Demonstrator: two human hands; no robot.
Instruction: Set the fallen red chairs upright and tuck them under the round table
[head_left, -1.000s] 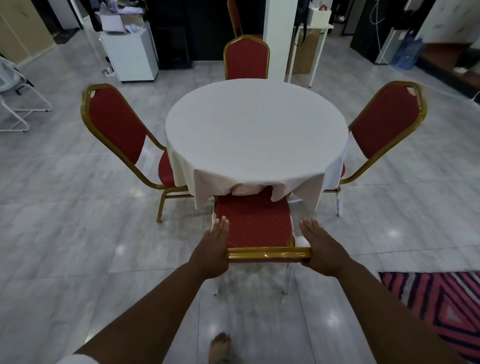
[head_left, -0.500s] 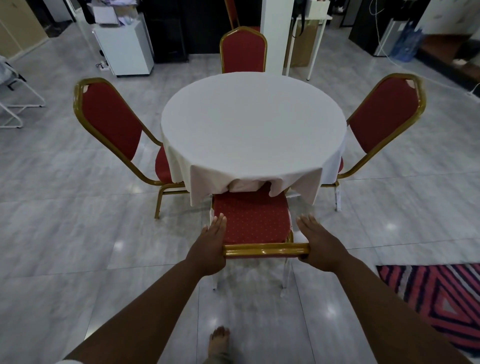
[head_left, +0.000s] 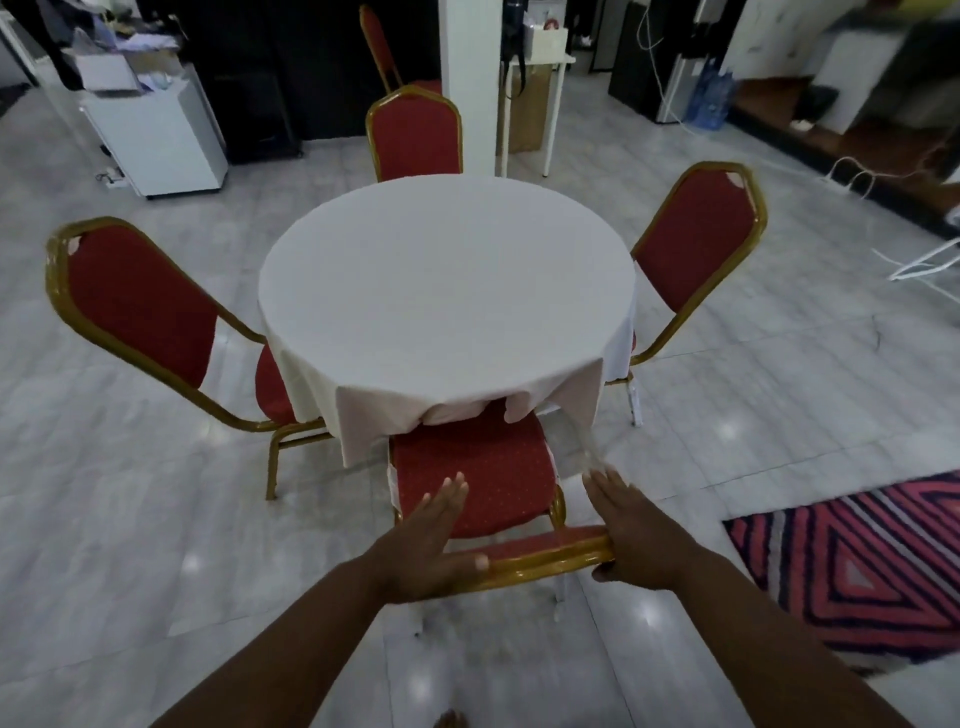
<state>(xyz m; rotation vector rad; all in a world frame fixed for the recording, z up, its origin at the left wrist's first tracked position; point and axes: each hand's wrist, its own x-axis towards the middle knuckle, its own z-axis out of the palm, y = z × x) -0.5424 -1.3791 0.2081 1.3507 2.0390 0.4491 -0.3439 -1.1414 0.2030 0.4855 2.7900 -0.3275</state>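
Observation:
The round table (head_left: 447, 280) under a white cloth stands mid-room. Three red chairs with gold frames stand upright around it: one on the left (head_left: 140, 306), one on the right (head_left: 696, 239), one at the far side (head_left: 415, 135). The near chair (head_left: 478, 478) is upright too, and the front of its seat lies under the hanging cloth. My left hand (head_left: 431, 545) lies on the left part of its gold top rail (head_left: 550, 558), thumb over the rail, fingers straight. My right hand (head_left: 634, 530) clasps the rail's right end, thumb beneath.
A red striped rug (head_left: 857, 561) lies on the tiled floor at the right. Behind the table are a white pillar (head_left: 467, 78), a white cabinet (head_left: 156, 135), a small white side table (head_left: 535, 104) and another red chair (head_left: 379, 47). My foot (head_left: 449, 719) shows at the bottom edge.
My left hand has shifted from the rail's left end onto its top, thumb over it. The near chair's back now sits skewed to the right in view. The other chairs have not moved.

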